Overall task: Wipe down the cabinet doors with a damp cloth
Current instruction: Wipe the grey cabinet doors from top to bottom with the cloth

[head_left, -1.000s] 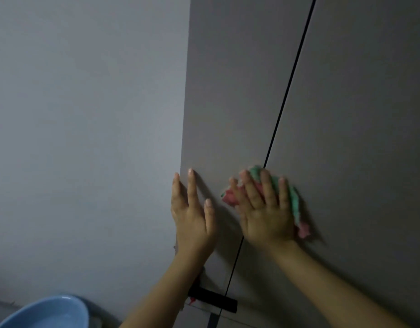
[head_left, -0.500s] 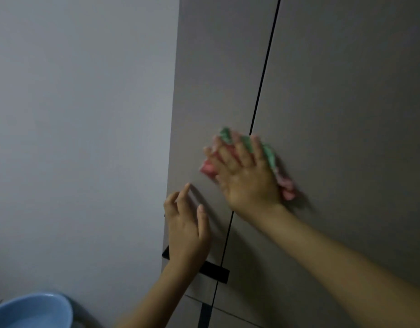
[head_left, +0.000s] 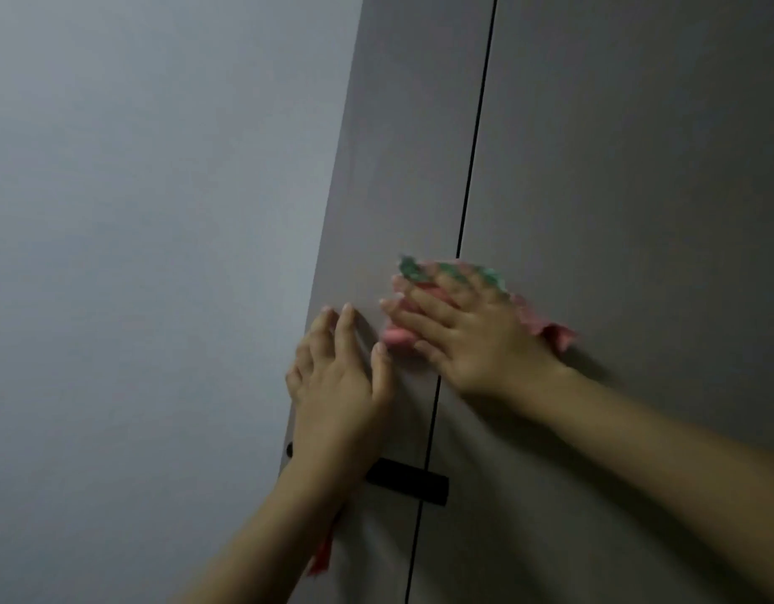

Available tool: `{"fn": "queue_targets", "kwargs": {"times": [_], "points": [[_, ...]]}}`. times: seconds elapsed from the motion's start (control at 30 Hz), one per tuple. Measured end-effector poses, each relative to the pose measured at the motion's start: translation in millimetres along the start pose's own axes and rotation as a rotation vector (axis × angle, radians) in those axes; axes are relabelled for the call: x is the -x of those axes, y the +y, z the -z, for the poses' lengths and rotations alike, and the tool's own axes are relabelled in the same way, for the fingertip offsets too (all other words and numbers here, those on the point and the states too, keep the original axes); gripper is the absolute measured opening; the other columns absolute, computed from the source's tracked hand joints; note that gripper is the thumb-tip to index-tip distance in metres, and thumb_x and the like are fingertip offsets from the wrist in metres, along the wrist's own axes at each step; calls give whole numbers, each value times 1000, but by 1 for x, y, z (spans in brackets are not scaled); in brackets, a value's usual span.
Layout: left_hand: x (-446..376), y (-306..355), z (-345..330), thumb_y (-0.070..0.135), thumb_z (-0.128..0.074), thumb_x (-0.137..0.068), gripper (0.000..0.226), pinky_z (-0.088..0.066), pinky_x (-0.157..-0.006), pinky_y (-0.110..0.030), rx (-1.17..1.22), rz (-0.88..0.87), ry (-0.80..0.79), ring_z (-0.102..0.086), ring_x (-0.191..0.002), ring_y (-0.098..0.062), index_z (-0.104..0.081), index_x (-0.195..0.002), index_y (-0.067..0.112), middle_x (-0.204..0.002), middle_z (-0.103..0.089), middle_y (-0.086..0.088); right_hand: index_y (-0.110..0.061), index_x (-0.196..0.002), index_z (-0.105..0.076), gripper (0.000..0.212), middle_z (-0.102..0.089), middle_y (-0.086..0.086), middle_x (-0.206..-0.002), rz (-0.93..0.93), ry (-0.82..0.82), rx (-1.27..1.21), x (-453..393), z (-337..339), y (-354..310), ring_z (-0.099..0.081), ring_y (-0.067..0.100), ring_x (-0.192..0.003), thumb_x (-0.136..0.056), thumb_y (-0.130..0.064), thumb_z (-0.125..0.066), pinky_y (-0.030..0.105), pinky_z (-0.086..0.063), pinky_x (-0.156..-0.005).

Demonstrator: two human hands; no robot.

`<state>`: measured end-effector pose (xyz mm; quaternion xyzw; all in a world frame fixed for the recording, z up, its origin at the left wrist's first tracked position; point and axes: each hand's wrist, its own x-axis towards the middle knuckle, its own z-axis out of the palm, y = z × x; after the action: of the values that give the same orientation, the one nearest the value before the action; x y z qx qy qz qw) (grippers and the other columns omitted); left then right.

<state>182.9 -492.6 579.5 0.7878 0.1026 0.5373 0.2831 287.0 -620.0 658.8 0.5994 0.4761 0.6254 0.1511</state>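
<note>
The right hand [head_left: 472, 337] lies flat with fingers spread and straight, pressing a crumpled cloth [head_left: 424, 272] against the cabinet. The cloth is pink and green, soft and bunched, its ragged edges showing past the fingertips and beside the wrist; it sits across the dark vertical gap [head_left: 472, 167] between the two doors, roughly at mid-height of the visible panels. The left hand [head_left: 337, 381] is open too, fingers extended and palm laid on the left door [head_left: 402, 146] close to that door's left edge, just beside the cloth. Both doors are smooth, matte, grey-brown slabs; the right door [head_left: 638, 167] fills the right side. A black bar-shaped handle [head_left: 409, 481] sits low, by the gap. A plain pale wall [head_left: 150, 233] adjoins the cabinet's left edge.
</note>
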Motion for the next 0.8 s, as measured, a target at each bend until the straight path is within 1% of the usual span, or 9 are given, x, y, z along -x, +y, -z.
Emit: {"fn": "queue_targets", "kwargs": {"times": [0.1,0.23,0.27,0.33,0.43,0.53,0.63,0.67,0.8], "points": [[3,-4,-2,44,-28,-100,61,-2,-117,-36,27,-46,-2,3,-146,-13,-1,-153,29,-161,3,2,-25,-145,-31,52,-39,6,-149,-231,4,85,41,22,38,-34,31,-139,-96,-40,-27,39,-12,-114],[1,-1,-5,49,-26,-100,64,-2,-117,-37,-1,-95,-8,6,-147,-17,5,-152,30,-161,5,-2,-31,-151,-9,60,-10,-3,-160,-635,11,96,13,26,17,-4,25,-148,-93,-45,-7,40,8,-117],[-1,-1,-6,50,-25,-100,64,-3,-117,-38,-20,-99,-12,5,-147,-19,5,-152,30,-161,5,-4,-33,-152,-7,61,-6,-4,-160,-637,2,75,0,23,1,1,24,-148,-92,-45,-6,41,11,-117],[0,-2,-6,52,-23,-99,64,-5,-117,-40,-55,-103,-4,3,-148,-21,3,-153,29,-161,3,-5,-36,-151,-5,60,-2,-7,-160,-439,-37,37,-10,14,-26,6,22,-148,-92,-46,-5,40,15,-115],[0,-6,-9,55,-22,-99,64,-8,-117,-41,-89,-87,3,1,-147,-23,1,-153,30,-161,1,-5,-43,-149,-8,57,-3,-12,-159,-202,-124,31,11,17,-7,3,18,-148,-93,-51,-2,37,12,-117],[-4,-6,-8,55,-22,-98,64,-10,-116,-43,-131,-80,-13,1,-147,-25,0,-153,30,-161,1,-5,-38,-151,-12,60,-10,-7,-160,-506,-11,102,11,31,60,-7,20,-148,-92,-49,-6,38,3,-118],[-5,-4,-6,54,-24,-98,64,-11,-116,-43,-155,-75,3,-1,-147,-25,-3,-153,29,-161,-1,-6,-32,-152,-9,54,-6,-4,-161,-777,40,108,-13,34,53,-1,25,-148,-99,-41,-13,43,5,-119],[-4,-3,-8,54,-24,-98,64,-11,-116,-42,-163,-73,4,-1,-147,-25,-3,-153,29,-161,-1,-6,-32,-152,-10,54,-6,-4,-161,-722,33,86,-14,29,34,-1,26,-148,-99,-41,-13,44,6,-118],[-1,-1,-9,56,-24,-97,65,-11,-117,-43,-170,-69,5,1,-147,-24,-2,-153,30,-161,0,-6,-39,-150,-15,62,-9,-13,-159,-140,-151,-2,28,26,3,-1,19,-148,-91,-52,-1,36,11,-116]]}}
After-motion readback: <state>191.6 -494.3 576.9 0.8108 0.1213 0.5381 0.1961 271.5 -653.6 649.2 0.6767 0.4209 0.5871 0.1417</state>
